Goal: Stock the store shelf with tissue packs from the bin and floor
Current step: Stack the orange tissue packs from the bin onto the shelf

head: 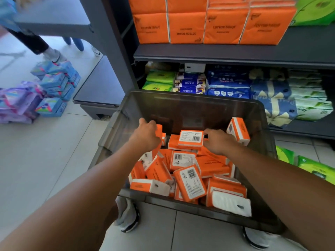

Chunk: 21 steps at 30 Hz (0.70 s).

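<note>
White tiled floor (45, 151), grey sneaker (126, 214), another person's white shoe (53, 55)

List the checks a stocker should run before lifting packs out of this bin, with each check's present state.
1. Left hand grips the left pack: ok, fingers curl round it.
2. Right hand grips the top pack: cannot tell, fingers only reach its edge.
3. Bin holds more packs: ok.
4. Space in the orange row on the shelf: cannot tell.
5. Green packs off the floor: not ok.

Retail shop: dark display shelving (235, 55) w/ rows of packaged tissue (224, 26), tiled floor (45, 151).
</note>
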Each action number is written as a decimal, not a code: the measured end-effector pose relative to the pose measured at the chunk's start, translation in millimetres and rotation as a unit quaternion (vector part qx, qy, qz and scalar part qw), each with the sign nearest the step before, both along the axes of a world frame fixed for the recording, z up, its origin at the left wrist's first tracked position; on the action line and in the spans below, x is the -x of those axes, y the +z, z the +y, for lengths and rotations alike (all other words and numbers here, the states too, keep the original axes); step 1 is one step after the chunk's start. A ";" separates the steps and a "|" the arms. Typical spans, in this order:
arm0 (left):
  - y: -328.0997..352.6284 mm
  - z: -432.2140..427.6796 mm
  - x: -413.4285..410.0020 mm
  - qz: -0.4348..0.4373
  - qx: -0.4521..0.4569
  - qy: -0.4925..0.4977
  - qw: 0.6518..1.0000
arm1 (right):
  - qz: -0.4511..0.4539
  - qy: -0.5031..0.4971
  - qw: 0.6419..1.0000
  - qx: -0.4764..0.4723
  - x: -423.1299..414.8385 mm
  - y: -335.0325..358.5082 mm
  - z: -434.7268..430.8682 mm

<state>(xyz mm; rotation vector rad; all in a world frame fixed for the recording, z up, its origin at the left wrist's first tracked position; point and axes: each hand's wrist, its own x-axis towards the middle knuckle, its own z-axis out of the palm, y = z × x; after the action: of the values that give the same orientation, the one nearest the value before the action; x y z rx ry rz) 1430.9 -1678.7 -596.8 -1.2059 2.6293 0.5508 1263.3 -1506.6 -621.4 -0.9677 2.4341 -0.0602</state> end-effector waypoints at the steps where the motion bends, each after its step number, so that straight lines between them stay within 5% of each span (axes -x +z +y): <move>1: 6.5 2.9 1.3 0.011 0.001 -0.005 1.000 | 0.004 0.005 1.000 -0.004 -0.3 -7.5 -4.7; 21: -21.5 -12.3 8.1 0.071 -0.034 -0.030 0.996 | 0.123 0.148 0.977 -0.093 5.8 -127.4 -62.5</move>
<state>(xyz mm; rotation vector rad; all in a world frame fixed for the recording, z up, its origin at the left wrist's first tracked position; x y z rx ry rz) 1422.8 -1691.0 -618.3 -1.1014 2.7295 0.7345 1257.5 -1569.1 -748.8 -1.3023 2.4273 0.4079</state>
